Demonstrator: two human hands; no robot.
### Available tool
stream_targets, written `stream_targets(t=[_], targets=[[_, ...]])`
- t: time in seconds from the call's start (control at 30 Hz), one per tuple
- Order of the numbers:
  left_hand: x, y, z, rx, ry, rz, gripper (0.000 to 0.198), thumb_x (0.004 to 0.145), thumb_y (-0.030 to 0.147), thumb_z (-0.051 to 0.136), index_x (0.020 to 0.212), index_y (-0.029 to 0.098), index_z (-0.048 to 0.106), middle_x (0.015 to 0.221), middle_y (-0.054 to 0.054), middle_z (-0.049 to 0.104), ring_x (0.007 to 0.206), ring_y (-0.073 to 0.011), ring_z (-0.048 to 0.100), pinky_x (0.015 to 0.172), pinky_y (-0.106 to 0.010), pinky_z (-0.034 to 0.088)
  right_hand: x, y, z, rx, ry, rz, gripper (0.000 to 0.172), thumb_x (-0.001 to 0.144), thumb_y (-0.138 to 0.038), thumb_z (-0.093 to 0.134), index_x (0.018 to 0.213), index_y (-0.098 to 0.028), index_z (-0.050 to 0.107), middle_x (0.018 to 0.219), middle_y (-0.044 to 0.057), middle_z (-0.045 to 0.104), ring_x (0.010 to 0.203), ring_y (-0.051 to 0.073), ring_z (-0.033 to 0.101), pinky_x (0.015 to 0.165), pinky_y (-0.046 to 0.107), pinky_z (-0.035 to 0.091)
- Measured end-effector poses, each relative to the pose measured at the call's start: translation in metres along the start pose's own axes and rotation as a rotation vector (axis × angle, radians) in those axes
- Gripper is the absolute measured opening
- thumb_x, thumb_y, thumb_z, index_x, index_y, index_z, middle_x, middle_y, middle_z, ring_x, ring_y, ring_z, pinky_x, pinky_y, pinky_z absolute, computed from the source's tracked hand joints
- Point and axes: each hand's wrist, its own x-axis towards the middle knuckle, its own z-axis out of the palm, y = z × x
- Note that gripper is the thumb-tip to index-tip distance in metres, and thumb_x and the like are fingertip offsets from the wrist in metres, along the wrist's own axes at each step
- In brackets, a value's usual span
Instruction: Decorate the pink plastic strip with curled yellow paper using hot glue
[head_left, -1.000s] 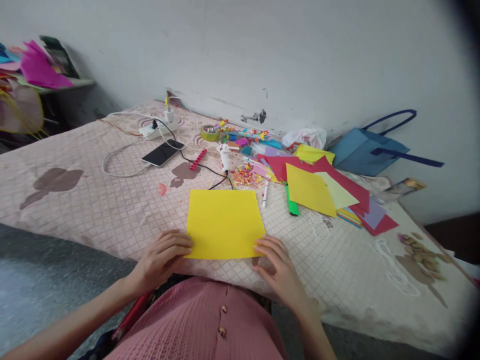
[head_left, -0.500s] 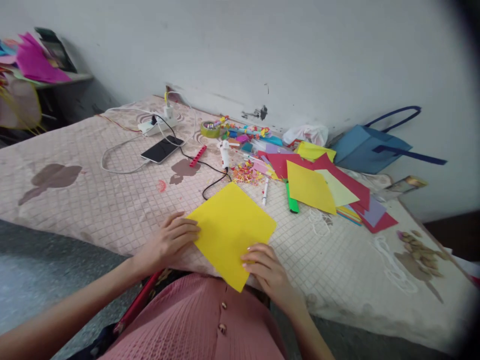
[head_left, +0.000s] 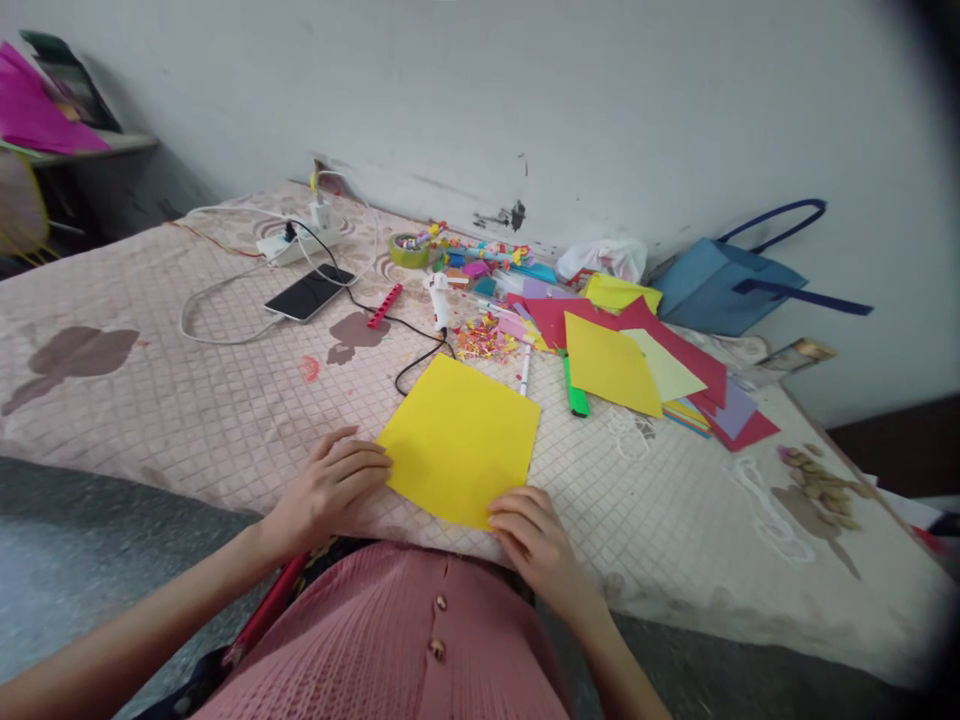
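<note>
A yellow sheet of paper [head_left: 459, 440] lies on the table near its front edge, directly before me. At its left corner are the fingertips of my left hand [head_left: 330, 490], closed on the paper's edge with the thumb mostly hidden. My right hand [head_left: 536, 540] grips the lower right corner, fingers bent over the top and the thumb out of sight. Just beyond the sheet stand a white glue gun [head_left: 439, 303] with a black cord and a white marker pen [head_left: 526, 370]. Small coloured paper scraps [head_left: 487, 338] are heaped beside the glue gun.
To the right lie a pile of coloured papers [head_left: 611, 365], a green cutter-like tool [head_left: 576, 388] and white string [head_left: 765, 510]. A blue bag [head_left: 731, 285] leans by the wall. Further left are a phone [head_left: 310, 292], a power strip [head_left: 296, 245] and cables.
The yellow sheet has turned, so its bottom edge lies closer to parallel with the table's front edge. My hands keep to its left and lower right corners. The view has shifted slightly.
</note>
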Motion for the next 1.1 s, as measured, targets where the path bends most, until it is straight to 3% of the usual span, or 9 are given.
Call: stream_targets(t=[0.13,0.3,0.43,0.5,0.6,0.7,0.87,0.97,1.1], targets=[[-0.005,-0.018,0.001,0.027,0.08,-0.088,0.014,0.084,0.019,0.051,0.093,0.021,0.061,0.099,-0.003,0.067,0.094,-0.018,0.06,0.096,-0.042,0.034,-0.003,0.008,-0.001,0.017,0.037,0.035,0.016,0.084,-0.012,0.05,0.091,-0.023,0.06,0.092,0.004,0.063,0.089,0.018,0.056,0.081,0.039,0.046],[-0.004,-0.025,-0.004,-0.004,0.084,-0.141,0.02,0.084,0.016,0.05,0.102,0.02,0.057,0.103,-0.006,0.065,0.096,-0.0196,0.058,0.088,-0.04,0.04,-0.008,0.013,0.002,0.022,0.04,0.042,0.02,0.082,-0.009,0.049,0.094,-0.023,0.058,0.097,0.006,0.062,0.094,0.02,0.055,0.083,0.042,0.045],[0.007,-0.003,-0.01,-0.076,0.039,-0.128,0.035,0.083,0.006,0.04,0.115,0.018,0.051,0.12,-0.01,0.056,0.112,-0.0233,0.048,0.092,-0.044,0.038,-0.002,0.005,0.006,-0.001,0.065,0.096,0.013,0.082,-0.013,0.05,0.086,-0.023,0.058,0.091,0.005,0.062,0.089,0.02,0.056,0.08,0.04,0.046],[0.016,0.015,-0.009,-0.119,0.008,-0.054,0.039,0.081,0.005,0.041,0.116,0.019,0.05,0.12,-0.01,0.055,0.115,-0.0242,0.045,0.095,-0.046,0.034,0.008,-0.006,0.013,0.001,0.084,0.146,0.009,0.083,-0.015,0.05,0.083,-0.022,0.057,0.084,0.005,0.062,0.084,0.019,0.056,0.076,0.037,0.046],[0.03,0.038,-0.001,-0.172,-0.045,-0.048,0.036,0.081,0.013,0.05,0.117,0.019,0.05,0.115,-0.009,0.058,0.105,-0.0223,0.05,0.09,-0.041,0.037,0.023,-0.024,0.03,0.032,0.115,0.177,0.009,0.084,-0.016,0.049,0.082,-0.021,0.056,0.08,0.005,0.061,0.08,0.018,0.055,0.072,0.034,0.045],[0.038,0.045,0.009,-0.224,-0.058,-0.05,0.022,0.085,0.018,0.051,0.106,0.019,0.056,0.096,-0.005,0.064,0.09,-0.0185,0.054,0.084,-0.037,0.038,0.032,-0.028,0.039,0.039,0.085,0.163,0.008,0.083,-0.015,0.051,0.085,-0.021,0.056,0.084,0.005,0.061,0.083,0.02,0.054,0.075,0.036,0.044],[0.035,0.027,0.007,-0.375,-0.013,0.045,0.013,0.086,0.015,0.049,0.093,0.021,0.059,0.088,-0.001,0.065,0.085,-0.0143,0.056,0.088,-0.036,0.035,0.026,0.016,0.016,-0.094,0.104,0.151,0.024,0.078,-0.01,0.052,0.099,-0.021,0.056,0.102,0.008,0.059,0.098,0.023,0.05,0.086,0.044,0.04],[0.029,0.012,0.001,-0.457,-0.002,0.121,0.016,0.087,0.014,0.047,0.095,0.022,0.058,0.088,-0.002,0.065,0.084,-0.0136,0.057,0.092,-0.037,0.035,0.019,0.044,-0.006,-0.179,0.137,0.164,0.018,0.081,-0.01,0.05,0.092,-0.022,0.058,0.097,0.007,0.06,0.096,0.023,0.051,0.084,0.044,0.041],[0.022,-0.006,-0.005,-0.48,-0.003,0.107,0.017,0.087,0.012,0.045,0.094,0.021,0.057,0.092,-0.005,0.065,0.088,-0.0152,0.057,0.088,-0.036,0.038,0.009,0.046,-0.019,-0.205,0.175,0.107,0.011,0.082,-0.013,0.052,0.084,-0.022,0.057,0.087,0.004,0.062,0.089,0.02,0.054,0.081,0.041,0.043]])
